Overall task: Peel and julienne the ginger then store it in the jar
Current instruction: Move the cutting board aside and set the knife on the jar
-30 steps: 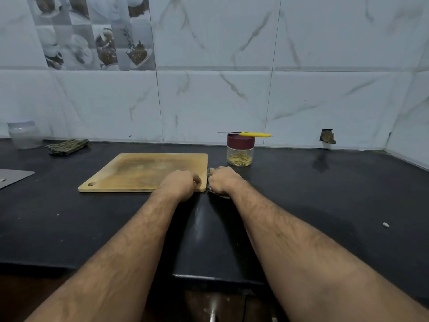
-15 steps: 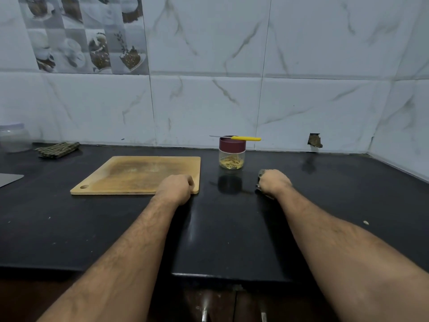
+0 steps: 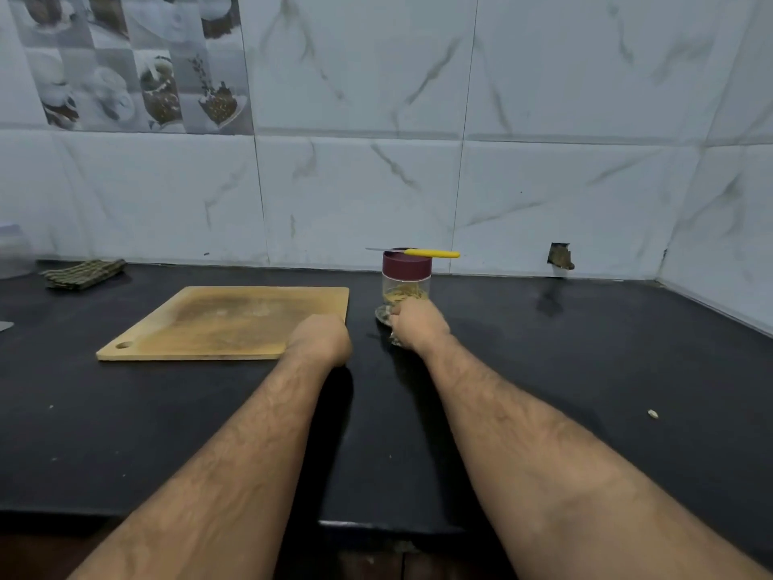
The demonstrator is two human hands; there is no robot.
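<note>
A clear jar (image 3: 405, 286) with a maroon lid holds yellowish ginger strips and stands at the back of the black counter (image 3: 564, 370). A yellow-handled knife (image 3: 433, 253) lies across the lid. The wooden cutting board (image 3: 226, 324) lies bare to the left of the jar. My left hand (image 3: 320, 343) is curled over the board's near right corner. Just in front of the jar, my right hand (image 3: 418, 324) grips a small grey cloth or scrubber (image 3: 382, 316) pressed on the counter.
A folded dark green cloth (image 3: 83, 273) lies at the back left, with a translucent container (image 3: 14, 255) at the left edge. A small pale scrap (image 3: 652, 413) sits on the counter at the right. Tiled walls close the back and right corner.
My right hand swept the cloth right along the counter, then came back left to just in front of the jar. My left hand stayed on the board's corner.
</note>
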